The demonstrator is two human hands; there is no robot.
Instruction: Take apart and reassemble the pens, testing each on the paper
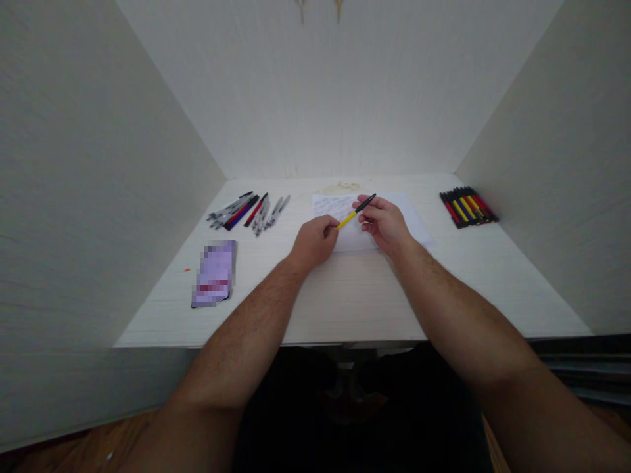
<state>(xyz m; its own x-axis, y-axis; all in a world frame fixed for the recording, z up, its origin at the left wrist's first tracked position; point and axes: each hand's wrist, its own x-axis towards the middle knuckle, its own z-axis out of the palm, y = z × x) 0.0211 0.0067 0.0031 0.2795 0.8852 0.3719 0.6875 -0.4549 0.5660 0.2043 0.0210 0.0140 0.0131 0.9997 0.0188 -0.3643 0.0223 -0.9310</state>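
Note:
A yellow pen (348, 219) with a black end is held slantwise above a sheet of paper (352, 242) that has handwriting on its upper left part. The lower yellow end of the pen is pinched in my left hand (315, 242). My right hand (384, 225) is at the black upper end, its thumb and fingers curled round it, the other fingers loosely bent. Both hands are close together over the paper, near the middle of the white table.
Clear, red, blue and black pens (240, 212) lie loosely at the back left, with more clear pens (263, 217) beside them. A blurred purple object (215, 272) lies at the left. Red, yellow and blue pens (468, 207) form a row at the right. Walls (340, 98) enclose the table (345, 302).

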